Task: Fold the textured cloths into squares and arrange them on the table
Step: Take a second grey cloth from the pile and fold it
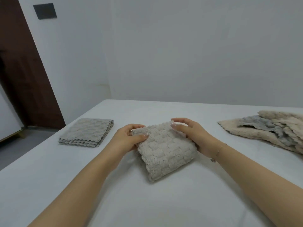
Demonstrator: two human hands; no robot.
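A: What are you holding?

B: Your left hand [127, 138] pinches the far left corner of a beige, bubble-textured fleece cloth [165, 149], folded into a thick oblong. Your right hand [191, 134] curls over its far right edge, fingertips pressing the scalloped hem.

A: Where does it lie?

B: Mid-table on the white tabletop [147, 202], its far end lifted; the long axis runs from near you away and slightly left.

A: And around it?

B: A folded grey square cloth [86, 132] with wavy layered edges lies well to the left; a loose heap of cream and grey plush cloths [270, 130] sits far right.
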